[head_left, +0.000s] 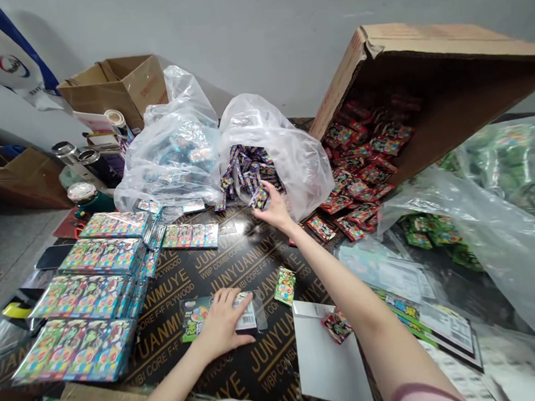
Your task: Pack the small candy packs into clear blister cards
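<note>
My right hand (275, 207) is closed on a small purple packet (259, 198) at the mouth of a clear plastic bag (305, 173) full of purple packets (247, 165). Fingers spread, my left hand (228, 322) lies flat on a printed card in a clear sleeve (193, 318), covering much of it. To the right of that card lies a green packet (285, 285). A red packet (337, 326) rests on a white sheet (324, 361) beneath my right forearm.
Stacks of colourful packs (93, 298) stand on the left, with one flat pack (190, 236) beside them. A tipped cardboard box (449, 44) spills red packets (358, 182) at right. Green packets (430, 232) lie in plastic farther right. Another bag (167, 152), a jar (84, 198) and flasks (93, 161) stand behind.
</note>
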`<state>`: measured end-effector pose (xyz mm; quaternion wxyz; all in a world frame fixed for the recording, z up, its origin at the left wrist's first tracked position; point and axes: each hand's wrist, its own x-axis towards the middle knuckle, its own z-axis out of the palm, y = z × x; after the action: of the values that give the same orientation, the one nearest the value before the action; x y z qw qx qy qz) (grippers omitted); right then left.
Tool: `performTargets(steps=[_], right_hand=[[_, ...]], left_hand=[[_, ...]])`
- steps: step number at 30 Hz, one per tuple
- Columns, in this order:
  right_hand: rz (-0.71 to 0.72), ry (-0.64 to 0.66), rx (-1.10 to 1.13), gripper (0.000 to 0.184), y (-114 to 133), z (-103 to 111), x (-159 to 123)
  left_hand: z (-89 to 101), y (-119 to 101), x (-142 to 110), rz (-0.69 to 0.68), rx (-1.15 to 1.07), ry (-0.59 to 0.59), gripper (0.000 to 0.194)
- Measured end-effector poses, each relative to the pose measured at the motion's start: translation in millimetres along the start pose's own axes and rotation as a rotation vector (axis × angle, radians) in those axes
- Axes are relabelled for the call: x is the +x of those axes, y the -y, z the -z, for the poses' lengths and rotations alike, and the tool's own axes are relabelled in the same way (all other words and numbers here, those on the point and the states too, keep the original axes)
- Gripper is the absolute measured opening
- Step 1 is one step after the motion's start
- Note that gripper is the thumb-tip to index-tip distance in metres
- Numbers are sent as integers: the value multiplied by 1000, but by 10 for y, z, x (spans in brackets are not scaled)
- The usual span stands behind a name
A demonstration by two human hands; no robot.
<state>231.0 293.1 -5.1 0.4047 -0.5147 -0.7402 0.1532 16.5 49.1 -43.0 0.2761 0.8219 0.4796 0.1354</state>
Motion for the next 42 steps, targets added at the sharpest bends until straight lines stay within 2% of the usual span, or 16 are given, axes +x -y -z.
performTargets(steps=[3,5,7,10,12,15,19,21,24,27,29,31,34,37,39,42], right_hand=[[113,89,153,86,485,107,-535],[137,168,185,86,765,150,-884],[129,236,227,86,964,183,-1161],[57,291,324,91,1117,229,-1417],[59,334,312,92,1157,275,-1507],[164,433,211,91,1178,377,-1576],[265,568,192,88,1181,517,-1637],[242,597,207,88,1173,542,-1678],[43,512,342,107,1156,494,-1753],[-184,466,646,103,1146,389,-1813],[-226,481,792,87,1141,338,-1829],[-202,469,821,74,1131,327,-1829],[-142,442,753,75,1111,379,-1820],[-99,462,687,77,1095,461,-1830],[-97,410,609,72,1071,511,-1852],[-80,246,369,65,985,564,-1919]], left_hand=[[88,-82,118,125,-384,-177,89],[184,-159,239,264,-773,-327,82],[289,-236,350,371,-1159,-382,80],[415,-340,416,493,-1575,-239,67],[460,-396,389,542,-1661,-142,59],[480,-438,310,566,-1550,-177,46],[498,-442,233,538,-1383,-125,35],[519,-446,195,476,-1169,-215,27],[559,-456,118,251,-613,-462,20],[583,-439,35,-26,-164,-524,27],[577,-404,-9,-163,-23,-481,30],[556,-358,-46,-263,45,-466,30],[513,-288,-90,-353,74,-465,29],[471,-234,-105,-380,58,-384,30],[434,-198,-97,-303,51,-346,37],[341,-125,-73,-124,85,-223,92]])
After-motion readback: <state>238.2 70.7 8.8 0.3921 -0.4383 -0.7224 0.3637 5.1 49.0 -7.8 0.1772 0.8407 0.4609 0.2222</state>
